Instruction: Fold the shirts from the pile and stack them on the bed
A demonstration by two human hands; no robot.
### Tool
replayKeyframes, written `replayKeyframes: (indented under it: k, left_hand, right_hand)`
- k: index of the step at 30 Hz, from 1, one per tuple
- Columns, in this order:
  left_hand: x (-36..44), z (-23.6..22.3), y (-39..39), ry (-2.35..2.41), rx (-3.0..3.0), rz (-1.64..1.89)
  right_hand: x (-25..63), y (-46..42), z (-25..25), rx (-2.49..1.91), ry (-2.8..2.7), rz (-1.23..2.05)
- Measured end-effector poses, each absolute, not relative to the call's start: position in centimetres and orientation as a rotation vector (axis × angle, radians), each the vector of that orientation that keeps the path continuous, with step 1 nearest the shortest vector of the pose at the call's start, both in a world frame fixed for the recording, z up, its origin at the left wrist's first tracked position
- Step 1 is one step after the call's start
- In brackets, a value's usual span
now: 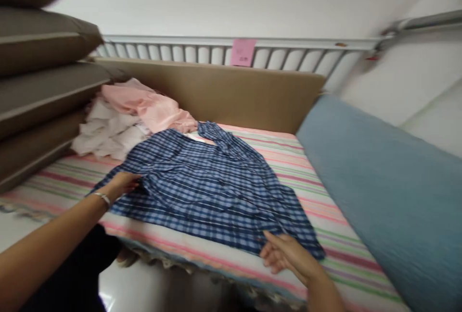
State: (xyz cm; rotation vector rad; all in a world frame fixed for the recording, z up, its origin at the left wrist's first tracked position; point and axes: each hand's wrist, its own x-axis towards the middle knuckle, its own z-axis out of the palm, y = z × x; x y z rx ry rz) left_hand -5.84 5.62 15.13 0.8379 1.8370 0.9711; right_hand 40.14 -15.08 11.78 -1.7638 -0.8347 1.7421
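A blue plaid shirt lies spread out on a striped bed sheet, with some wrinkles across its body. One sleeve stretches toward the back of the bed. On the shirt's left part, my left hand pinches a fold of the fabric, raising it slightly; a light bracelet circles that wrist. My right hand hovers at the near right edge of the shirt, thumb apart from its loosely curled fingers, and grips nothing. Whether its fingertips touch the cloth I cannot tell.
Pink clothing and white clothing lie heaped at the back left. Thick brown cushions are stacked on the left. A brown panel and metal rail with a pink note line the back; a blue panel leans right.
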Motion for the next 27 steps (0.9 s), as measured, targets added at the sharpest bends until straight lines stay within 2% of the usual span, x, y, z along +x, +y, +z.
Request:
replayKeyframes:
  k: [4,9,16,23,27]
  left_hand:
    - [-4.5,17.4,7.7,1.762,0.852,1.137]
    - [-5.6,18.9,8.0,1.405,0.898,1.556]
    - [-7.1,12.7,2.7,1.622,0.631,1.37]
    - [-7.7,14.8,1.6,1.607,0.876,1.372]
    - [-8.0,13.3,0.2,1.733,0.819,1.27]
  right_hand:
    - [40.2,-15.2,13.4,-1.722,-0.823,1.696]
    - [40.5,-16.0,14.0,-1.648,-0.755,1.675]
    - [40.8,-16.0,11.9,-1.76,-0.634,1.617]
    - [41.2,-16.2,10.6,-1.85,-0.614,1.574]
    - [40.6,-16.0,10.7,-1.832,-0.631,1.583]
